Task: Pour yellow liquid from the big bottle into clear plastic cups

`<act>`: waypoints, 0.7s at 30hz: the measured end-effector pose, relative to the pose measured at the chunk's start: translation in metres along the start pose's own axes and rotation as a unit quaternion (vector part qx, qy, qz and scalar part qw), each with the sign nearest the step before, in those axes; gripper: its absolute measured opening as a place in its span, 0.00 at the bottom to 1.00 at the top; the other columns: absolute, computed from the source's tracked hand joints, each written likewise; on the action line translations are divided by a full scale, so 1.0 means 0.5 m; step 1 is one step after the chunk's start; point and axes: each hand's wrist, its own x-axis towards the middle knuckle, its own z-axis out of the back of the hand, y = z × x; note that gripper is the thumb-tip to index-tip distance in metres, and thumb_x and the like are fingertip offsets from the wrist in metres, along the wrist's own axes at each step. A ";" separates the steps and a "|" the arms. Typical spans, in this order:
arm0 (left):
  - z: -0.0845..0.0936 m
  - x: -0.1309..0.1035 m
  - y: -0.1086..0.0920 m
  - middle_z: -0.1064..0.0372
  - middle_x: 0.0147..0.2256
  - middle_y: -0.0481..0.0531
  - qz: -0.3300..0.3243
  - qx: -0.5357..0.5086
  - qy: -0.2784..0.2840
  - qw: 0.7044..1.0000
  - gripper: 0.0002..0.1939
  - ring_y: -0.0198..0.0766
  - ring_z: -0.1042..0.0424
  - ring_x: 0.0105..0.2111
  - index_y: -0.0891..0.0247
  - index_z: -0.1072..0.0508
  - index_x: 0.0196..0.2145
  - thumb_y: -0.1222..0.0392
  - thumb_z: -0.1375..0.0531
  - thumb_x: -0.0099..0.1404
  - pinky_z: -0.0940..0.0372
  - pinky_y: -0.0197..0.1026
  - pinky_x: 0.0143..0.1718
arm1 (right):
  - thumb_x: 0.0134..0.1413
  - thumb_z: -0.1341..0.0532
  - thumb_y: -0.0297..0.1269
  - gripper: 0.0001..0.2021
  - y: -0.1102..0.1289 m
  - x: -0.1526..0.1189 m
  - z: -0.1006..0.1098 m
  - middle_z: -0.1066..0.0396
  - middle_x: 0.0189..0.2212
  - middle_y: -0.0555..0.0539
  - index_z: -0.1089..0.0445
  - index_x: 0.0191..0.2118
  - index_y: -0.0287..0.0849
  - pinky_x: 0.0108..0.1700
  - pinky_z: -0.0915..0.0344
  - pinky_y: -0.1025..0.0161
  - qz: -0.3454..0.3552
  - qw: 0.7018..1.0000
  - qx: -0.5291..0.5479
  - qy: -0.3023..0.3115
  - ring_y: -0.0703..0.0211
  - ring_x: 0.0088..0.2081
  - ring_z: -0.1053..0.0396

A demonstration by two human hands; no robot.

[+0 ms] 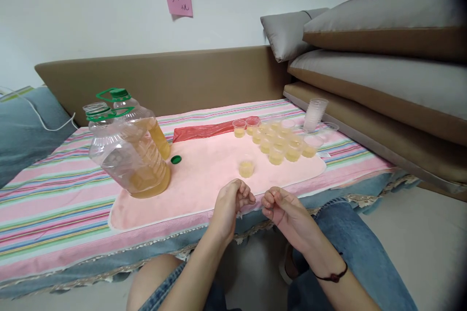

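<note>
My left hand (231, 204) is above the front edge of the table-like surface, its fingers curled in, with nothing visible in it. Facing it across a small gap, my right hand (286, 211) has thumb and fingertips pinched together, also with nothing visible between them. Just beyond my hands stands a single small clear cup (246, 168) of pale yellow liquid. Farther right, several similar filled cups (276, 153) stand in a close group. Two more cups (239, 129) are at the group's back left, by a red plastic bag (204, 131). Neither hand touches a cup.
Two large clear jugs with green handles stand at left, the front jug (146, 175) uncapped and the rear jug (160, 138) capped. A green cap (175, 159) lies beside them. A stack of cups (315, 114) leans at the back right, near piled cushions (379, 68).
</note>
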 end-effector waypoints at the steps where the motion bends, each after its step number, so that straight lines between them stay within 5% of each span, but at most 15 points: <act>1: -0.001 0.004 0.002 0.46 0.22 0.43 -0.006 0.016 -0.003 1.000 0.17 0.32 0.36 0.24 0.61 0.44 0.20 0.51 0.44 0.60 0.38 0.35 0.30 | 0.48 0.29 0.39 0.12 0.001 0.003 0.002 0.35 0.23 0.54 0.30 0.24 0.41 0.30 0.36 0.72 0.000 1.000 0.001 0.001 0.69 0.27 0.38; 5: 0.012 0.026 0.018 0.44 0.22 0.44 -0.045 0.111 -0.026 0.992 0.19 0.32 0.37 0.25 0.61 0.41 0.21 0.45 0.44 0.60 0.38 0.35 0.30 | 0.48 0.30 0.40 0.11 0.005 0.014 0.014 0.34 0.22 0.54 0.29 0.24 0.41 0.31 0.36 0.71 -0.003 1.000 -0.018 -0.001 0.68 0.27 0.37; 11: 0.067 0.091 0.055 0.36 0.32 0.48 -0.094 0.234 -0.134 0.958 0.14 0.36 0.33 0.32 0.60 0.37 0.34 0.49 0.40 0.56 0.38 0.38 0.34 | 0.51 0.33 0.44 0.13 0.051 0.047 0.032 0.30 0.24 0.51 0.28 0.26 0.40 0.31 0.37 0.67 -0.016 0.989 -0.140 0.038 0.65 0.27 0.34; 15: 0.087 0.139 0.078 0.34 0.44 0.53 -0.129 0.293 -0.155 0.934 0.23 0.43 0.33 0.45 0.59 0.35 0.40 0.58 0.33 0.47 0.38 0.43 0.43 | 0.40 0.27 0.43 0.13 0.096 0.117 0.047 0.27 0.20 0.50 0.28 0.24 0.40 0.28 0.36 0.65 0.015 0.949 -0.314 -0.006 0.64 0.23 0.32; 21: 0.081 0.193 0.114 0.36 0.52 0.59 -0.150 0.321 -0.143 0.924 0.37 0.49 0.35 0.54 0.60 0.40 0.50 0.63 0.30 0.43 0.41 0.50 0.54 | 0.36 0.27 0.48 0.16 0.088 0.208 0.098 0.25 0.18 0.49 0.28 0.23 0.40 0.28 0.33 0.62 0.070 0.930 -0.355 -0.063 0.60 0.21 0.29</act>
